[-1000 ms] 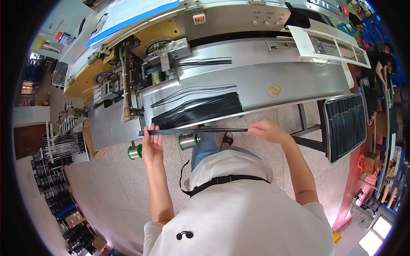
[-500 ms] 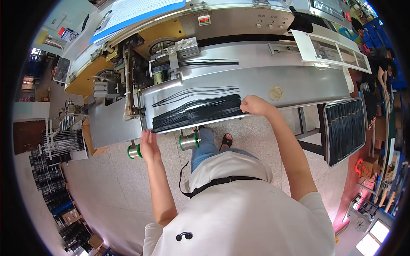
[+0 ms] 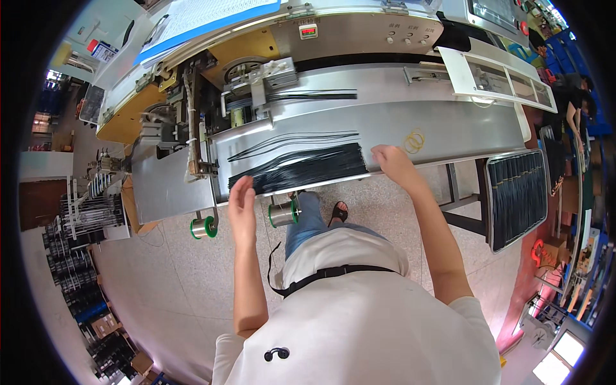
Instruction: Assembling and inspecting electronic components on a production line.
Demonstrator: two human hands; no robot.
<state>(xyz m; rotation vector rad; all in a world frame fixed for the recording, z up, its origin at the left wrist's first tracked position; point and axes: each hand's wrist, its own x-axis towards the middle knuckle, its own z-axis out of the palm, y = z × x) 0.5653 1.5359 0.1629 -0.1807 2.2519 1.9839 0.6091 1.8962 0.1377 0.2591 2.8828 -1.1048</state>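
A thick bundle of thin black wires (image 3: 308, 165) lies lengthwise along the front edge of the metal worktable. At its left end is my left hand (image 3: 242, 202), fingers raised and loosely apart, overlapping the wire tips and holding nothing. My right hand (image 3: 394, 165) is just off the bundle's right end, with a small gap between. Its fingers are curled in, and I see nothing in them. A few loose black wires (image 3: 289, 141) lie separately behind the bundle. Yellow rubber bands (image 3: 414, 140) rest on the table beyond my right hand.
A wire-processing machine (image 3: 250, 83) stands at the back left, with more black wires (image 3: 314, 95) at its outlet. Two spools (image 3: 282, 213) hang below the table's front edge. A tray of bundled dark wires (image 3: 518, 199) is at the right. A white-framed cover (image 3: 500, 77) sits back right.
My left hand has moved up and to the right, onto the bundle's left end. My right hand has drawn back to the right, off the bundle's other end. The bundle has shifted slightly.
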